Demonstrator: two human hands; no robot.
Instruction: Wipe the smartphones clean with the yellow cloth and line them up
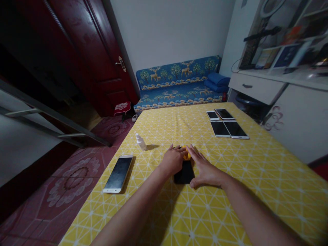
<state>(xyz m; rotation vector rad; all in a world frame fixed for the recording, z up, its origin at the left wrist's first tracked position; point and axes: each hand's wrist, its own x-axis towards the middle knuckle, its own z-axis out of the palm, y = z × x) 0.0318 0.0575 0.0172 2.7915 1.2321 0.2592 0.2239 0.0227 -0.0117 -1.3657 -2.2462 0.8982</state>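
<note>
A black phone (pixel 184 173) lies on the yellow patterned tablecloth between my hands. My left hand (pixel 174 159) is over its upper left part, with the fingers bent around a yellow item (pixel 187 154) on the phone's far end; what exactly that item is stays hidden. Spread fingers and thumb show on my right hand (pixel 204 171), which rests along the phone's right side, its fingertips near the yellow item. A white bottle (pixel 140 142) stands upright to the left. Nearer me on that side lies a white-framed phone (pixel 119 173) with a dark screen.
Several phones (pixel 219 129) lie grouped at the table's back right. Behind the yellow tablecloth (pixel 164 123) is a blue patterned sofa (pixel 176 82). A white cabinet (pixel 258 89) stands at the right, and a metal ladder-like frame (pixel 71 135) at the left.
</note>
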